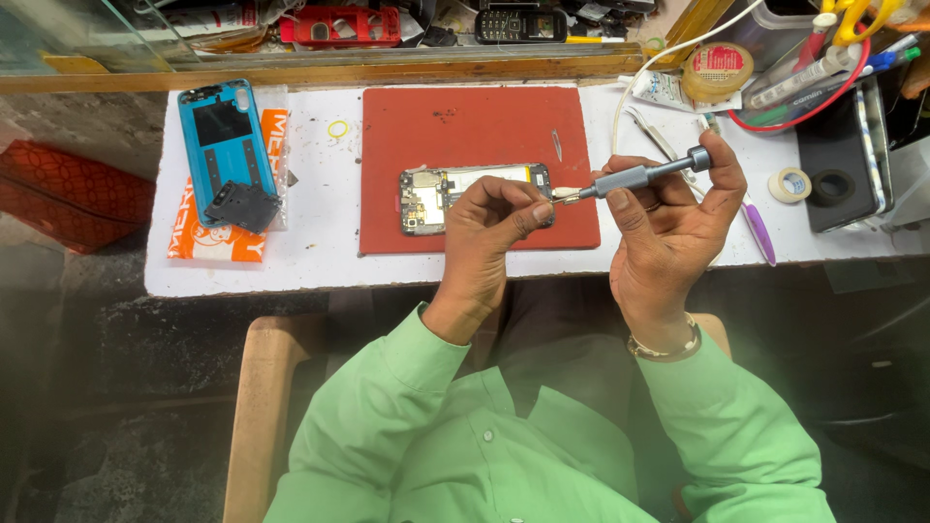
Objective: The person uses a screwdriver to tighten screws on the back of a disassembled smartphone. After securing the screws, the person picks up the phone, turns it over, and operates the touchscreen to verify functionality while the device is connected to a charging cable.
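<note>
- Your right hand [668, 228] grips a grey metal screwdriver [644, 175], a slim cylinder with a knurled darker cap; forefinger curls over the cap end, thumb and other fingers wrap the barrel.
- Driver lies nearly level, tip pointing left toward your left hand [489, 232].
- Left hand's thumb and forefinger pinch at the driver tip, where a small whitish bit shows; too small to tell what it is.
- Opened phone [455, 197] lies flat on the red mat [465, 131], back off, circuit board and pale battery area exposed; it sits just under and behind your left fingers, partly hidden by them. Can't tell whether the fingers touch it.
- Driver tip hovers at the phone's right end, just beside it.
- Mat is a matte rectangle, scuffed, on a white worktop [310, 261].
- Left of the mat: blue plastic back cover [221, 136], glossy, with a black flat part [242, 205] leaning on its lower edge, over an orange printed packet [208, 242].
- Small yellow ring [337, 128] lies near the mat's top left corner.
- Metal tweezers [556, 145] rest on the mat's upper right.
- Purple pen [758, 230] and tape roll [790, 184] lie right of your hand.
</note>
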`<act>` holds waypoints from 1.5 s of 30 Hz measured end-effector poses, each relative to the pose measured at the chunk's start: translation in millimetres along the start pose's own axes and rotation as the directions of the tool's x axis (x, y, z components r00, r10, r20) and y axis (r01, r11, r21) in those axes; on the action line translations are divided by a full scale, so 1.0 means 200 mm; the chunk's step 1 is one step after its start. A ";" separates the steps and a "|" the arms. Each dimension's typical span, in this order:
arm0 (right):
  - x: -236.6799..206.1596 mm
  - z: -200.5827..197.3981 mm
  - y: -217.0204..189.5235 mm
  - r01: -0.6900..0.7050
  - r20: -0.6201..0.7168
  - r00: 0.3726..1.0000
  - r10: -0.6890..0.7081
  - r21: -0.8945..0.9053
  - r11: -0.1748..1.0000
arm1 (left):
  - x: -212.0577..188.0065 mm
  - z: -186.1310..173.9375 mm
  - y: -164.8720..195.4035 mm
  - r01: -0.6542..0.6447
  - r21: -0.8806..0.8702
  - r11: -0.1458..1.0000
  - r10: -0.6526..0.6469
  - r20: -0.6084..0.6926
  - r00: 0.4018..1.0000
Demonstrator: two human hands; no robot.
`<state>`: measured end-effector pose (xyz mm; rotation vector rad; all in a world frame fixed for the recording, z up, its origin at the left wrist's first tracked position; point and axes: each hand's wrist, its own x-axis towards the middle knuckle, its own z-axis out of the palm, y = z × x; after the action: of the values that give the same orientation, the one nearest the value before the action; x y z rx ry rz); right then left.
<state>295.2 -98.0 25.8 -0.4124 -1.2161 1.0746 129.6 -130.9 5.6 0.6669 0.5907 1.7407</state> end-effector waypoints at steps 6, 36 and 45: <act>-0.01 0.01 0.00 0.008 -0.004 1.000 -0.008 -0.030 1.000 | -0.01 0.01 -0.03 -0.007 -0.038 0.999 0.006 -0.017 1.000; 0.04 -0.07 0.05 0.089 0.086 0.994 -0.069 -0.245 0.965 | -0.03 -0.12 0.08 -0.276 0.459 0.845 0.320 -0.019 0.947; 0.25 -0.07 0.13 0.249 0.380 0.924 -0.050 -0.495 0.833 | 0.05 -0.41 0.34 -0.283 0.776 0.564 0.408 0.036 0.912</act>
<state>294.2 -39.8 27.4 -0.5519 -1.8553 0.6656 22.7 -142.1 -4.5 1.3368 1.4452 1.8764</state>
